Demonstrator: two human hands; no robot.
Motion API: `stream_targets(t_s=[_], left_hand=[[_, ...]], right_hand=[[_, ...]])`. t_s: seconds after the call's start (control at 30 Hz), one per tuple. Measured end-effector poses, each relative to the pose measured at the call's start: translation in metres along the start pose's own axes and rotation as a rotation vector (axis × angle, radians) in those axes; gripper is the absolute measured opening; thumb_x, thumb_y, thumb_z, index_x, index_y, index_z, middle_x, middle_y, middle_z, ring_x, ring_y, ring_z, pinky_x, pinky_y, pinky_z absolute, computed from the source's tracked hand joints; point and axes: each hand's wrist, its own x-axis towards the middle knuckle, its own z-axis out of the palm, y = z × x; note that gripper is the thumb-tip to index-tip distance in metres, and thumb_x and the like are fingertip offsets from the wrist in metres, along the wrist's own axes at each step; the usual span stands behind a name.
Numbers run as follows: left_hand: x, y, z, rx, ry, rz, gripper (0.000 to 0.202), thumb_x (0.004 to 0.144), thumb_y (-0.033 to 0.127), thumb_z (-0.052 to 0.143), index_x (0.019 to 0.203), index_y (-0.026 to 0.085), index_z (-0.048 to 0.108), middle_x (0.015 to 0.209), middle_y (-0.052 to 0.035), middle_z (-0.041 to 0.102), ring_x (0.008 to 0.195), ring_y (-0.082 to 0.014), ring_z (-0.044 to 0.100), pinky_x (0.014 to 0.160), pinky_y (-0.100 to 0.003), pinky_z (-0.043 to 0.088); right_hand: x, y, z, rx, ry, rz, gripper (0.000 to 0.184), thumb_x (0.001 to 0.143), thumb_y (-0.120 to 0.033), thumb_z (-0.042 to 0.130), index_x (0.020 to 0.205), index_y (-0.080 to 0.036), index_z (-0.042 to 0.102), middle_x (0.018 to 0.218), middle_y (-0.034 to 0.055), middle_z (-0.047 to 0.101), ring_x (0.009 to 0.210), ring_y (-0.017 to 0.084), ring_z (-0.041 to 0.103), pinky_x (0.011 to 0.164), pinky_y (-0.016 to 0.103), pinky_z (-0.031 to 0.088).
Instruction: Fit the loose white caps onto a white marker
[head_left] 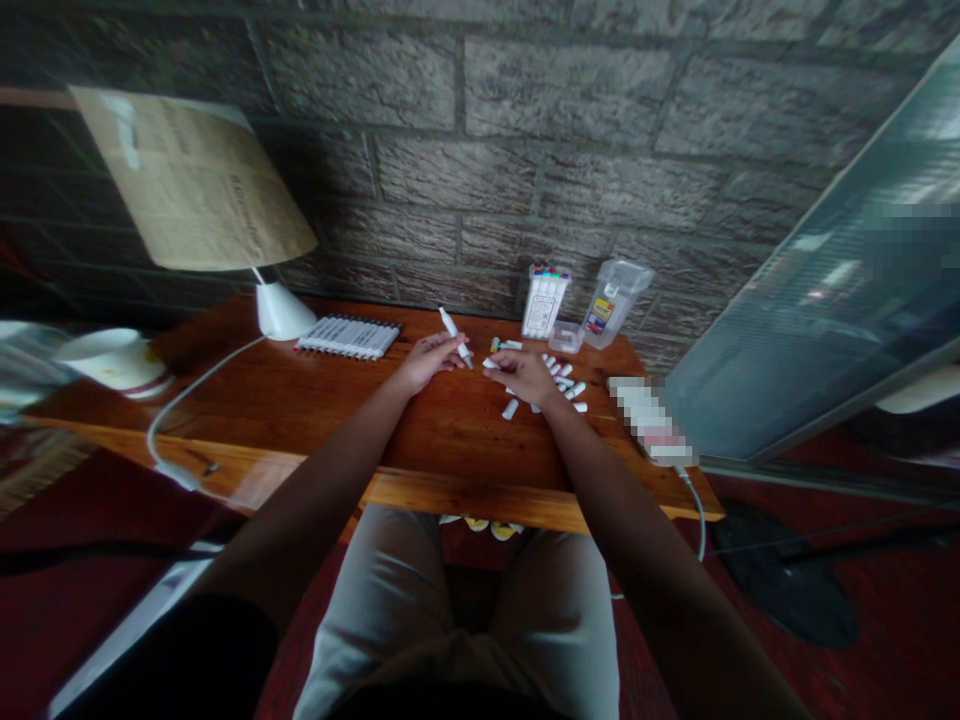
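Note:
A white marker (pixel 452 325) is gripped in my left hand (pixel 431 362), tilted, with a grey end pointing down toward my other hand. My right hand (pixel 523 373) pinches a small white marker cap (pixel 491 364), a short gap away from the marker. Several loose white caps (pixel 576 390) with coloured ends lie on the wooden table beside and partly behind my right hand. One single cap (pixel 510 409) rests nearer the table's front edge. To the left of my left hand, a row of white markers (pixel 349 337) lies side by side.
At the back stand a clear case of markers (pixel 545 305), an open clear container (pixel 616 302) and a small clear lid (pixel 566 337). A lamp (pixel 283 312) and a paper cup (pixel 116 362) are on the left. A phone (pixel 651 420) with a cable lies at the right edge.

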Motion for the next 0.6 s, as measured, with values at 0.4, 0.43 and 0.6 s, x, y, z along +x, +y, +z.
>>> stream_targets(t_s=[0.4,0.43,0.6], left_hand=[[-0.0003,-0.0002,-0.0008,0.009,-0.009,0.008,0.043,0.071,0.050,0.088,0.091,0.015,0.074,0.081,-0.0065,0.078,0.060,-0.0104,0.065,0.055,-0.020,0.042],[-0.0001,-0.0004,-0.0010,0.009,-0.011,0.009,0.043,0.071,0.050,0.088,0.091,0.015,0.074,0.081,-0.0062,0.078,0.060,-0.0103,0.065,0.055,-0.020,0.042],[0.0007,-0.0010,-0.0012,0.016,0.003,0.010,0.043,0.071,0.050,0.088,0.091,0.015,0.074,0.081,-0.0058,0.078,0.059,-0.0101,0.065,0.055,-0.020,0.041]], right_hand=[[0.0008,0.0010,0.0004,-0.003,0.001,0.009,0.021,0.077,-0.037,0.077,0.087,-0.019,0.077,0.084,0.0031,0.076,0.074,0.017,0.067,0.073,0.031,0.052],[0.0009,0.0011,0.0002,-0.004,-0.002,0.009,0.021,0.077,-0.037,0.077,0.087,-0.019,0.077,0.084,0.0031,0.075,0.074,0.017,0.067,0.074,0.031,0.052],[0.0012,0.0021,0.0006,-0.008,-0.010,0.028,0.022,0.078,-0.038,0.078,0.089,-0.019,0.077,0.085,0.0031,0.075,0.076,0.017,0.067,0.073,0.030,0.052]])
